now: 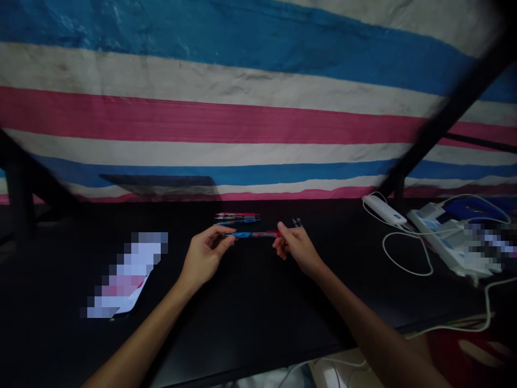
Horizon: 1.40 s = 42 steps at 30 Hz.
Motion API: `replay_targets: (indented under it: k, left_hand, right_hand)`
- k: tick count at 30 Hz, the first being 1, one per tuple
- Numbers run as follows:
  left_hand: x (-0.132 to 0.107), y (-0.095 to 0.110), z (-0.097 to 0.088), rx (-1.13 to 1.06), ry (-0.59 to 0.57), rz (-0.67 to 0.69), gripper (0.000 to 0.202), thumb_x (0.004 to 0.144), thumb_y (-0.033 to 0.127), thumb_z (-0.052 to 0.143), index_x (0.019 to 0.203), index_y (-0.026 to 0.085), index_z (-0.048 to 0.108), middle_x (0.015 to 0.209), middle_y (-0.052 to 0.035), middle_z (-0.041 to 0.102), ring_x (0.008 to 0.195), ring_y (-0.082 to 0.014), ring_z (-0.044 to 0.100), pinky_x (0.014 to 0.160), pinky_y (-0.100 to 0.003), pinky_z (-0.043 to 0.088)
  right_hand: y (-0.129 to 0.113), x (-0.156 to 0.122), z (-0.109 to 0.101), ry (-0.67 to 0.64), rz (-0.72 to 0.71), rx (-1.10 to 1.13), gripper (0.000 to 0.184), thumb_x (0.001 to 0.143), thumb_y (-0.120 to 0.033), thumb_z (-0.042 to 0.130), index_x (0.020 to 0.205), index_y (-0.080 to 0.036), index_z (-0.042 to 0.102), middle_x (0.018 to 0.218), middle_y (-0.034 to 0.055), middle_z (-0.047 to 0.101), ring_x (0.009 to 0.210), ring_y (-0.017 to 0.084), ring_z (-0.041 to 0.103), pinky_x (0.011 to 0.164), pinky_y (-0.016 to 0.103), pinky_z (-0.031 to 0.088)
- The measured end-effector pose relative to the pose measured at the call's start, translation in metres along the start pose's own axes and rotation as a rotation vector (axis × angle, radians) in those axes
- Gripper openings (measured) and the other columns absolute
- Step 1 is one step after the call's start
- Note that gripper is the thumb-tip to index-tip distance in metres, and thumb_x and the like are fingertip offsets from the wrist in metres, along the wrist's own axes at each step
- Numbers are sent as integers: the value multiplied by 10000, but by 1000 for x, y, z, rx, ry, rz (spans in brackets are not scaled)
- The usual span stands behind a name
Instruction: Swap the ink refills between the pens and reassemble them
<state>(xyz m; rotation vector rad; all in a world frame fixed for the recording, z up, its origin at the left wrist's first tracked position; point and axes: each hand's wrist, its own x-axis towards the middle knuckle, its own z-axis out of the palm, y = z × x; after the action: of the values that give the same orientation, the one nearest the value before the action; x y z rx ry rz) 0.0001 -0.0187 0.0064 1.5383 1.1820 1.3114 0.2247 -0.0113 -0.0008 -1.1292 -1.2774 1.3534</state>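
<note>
Over the black table (250, 307), a slim pen (262, 234) with a clear barrel, a blue part at its left and a red part at its right is held level between my hands. My left hand (204, 258) pinches the blue end between thumb and fingers. At the red end, my right hand (299, 245) grips with the thumb on top and its fingers curled below. Just behind lie several pens (237, 216), with pink, dark and blue parts, side by side. Two dark tips (298, 222) show behind my right hand; the rest of them is hidden.
A blurred-out phone-like slab (133, 275) lies at the left. To the right are a white oblong device (383, 210), a power strip (436, 240) and looping white cables (428, 264). A striped sheet (242, 118) hangs behind, and a dark slanted bar (440, 113) rises at the right.
</note>
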Motion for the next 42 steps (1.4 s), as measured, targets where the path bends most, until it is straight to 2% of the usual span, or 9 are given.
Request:
replay_targets:
  k: [5,9,12,18,23,28,34,39,42]
  left_hand:
    - [1,0,-1,-34,29,2,183,745,279,677,890,169,656,796,-20,665,739,-139,615,710,-254,481]
    - [1,-1,-2,-59,38,-3,182,742,277,678,884,165,654,797,-24,669,732,-145,621,713,-268,488]
    - [1,-2,-2,-46,25,-5,183,742,278,679,883,164,656,782,-25,667,722,-146,620,704,-268,486]
    - [1,-4,-2,-50,34,-7,193,745,277,679,897,162,651,798,-27,670,740,-142,621,716,-260,478]
    - [1,-4,-1,-22,13,-9,191,750,277,673,898,159,653,776,-22,664,726,-139,614,697,-252,472]
    - [1,-4,-2,-15,5,-9,192,751,282,671,897,159,650,765,-21,662,720,-142,612,689,-254,470]
    - [1,-4,-2,7,-13,-10,186,759,283,663,903,167,650,755,-18,663,717,-141,608,678,-246,462]
    - [1,-3,-1,8,-16,-7,177,757,272,665,897,164,651,745,-18,662,717,-140,608,673,-242,459]
    - [1,-3,-1,13,-8,-4,177,755,272,666,896,166,654,727,-15,660,703,-138,606,660,-237,457]
  right_hand:
    - [-10,-1,-5,-6,-213,83,460,671,-364,753,1079,-214,600,795,11,604,609,129,581,431,204,453]
    - [-12,-2,-5,-2,-249,-16,224,685,-335,739,780,-153,652,666,12,601,528,111,547,457,222,454]
    - [-7,-1,-3,17,-134,-103,408,822,-472,561,601,-131,603,520,18,558,408,88,481,383,203,388]
    - [-6,-1,-4,-33,-199,-108,368,711,-387,712,1001,-187,606,759,11,613,542,108,550,420,193,432]
    - [-5,-3,-3,-18,-129,-276,405,849,-468,524,631,-139,615,493,5,529,449,97,491,434,206,401]
    - [-5,-2,-4,-11,-184,-212,305,722,-394,701,924,-178,627,702,0,591,527,103,529,432,194,410]
    - [-6,-3,-4,-22,-119,-237,429,852,-482,510,624,-135,616,508,13,535,448,95,482,414,199,377]
    - [-10,-4,-6,-47,-190,-213,310,705,-381,720,917,-172,634,704,3,602,537,103,534,451,194,410]
    - [-11,-4,-8,-110,-140,-292,293,779,-430,637,731,-141,651,581,6,573,486,95,503,448,197,393]
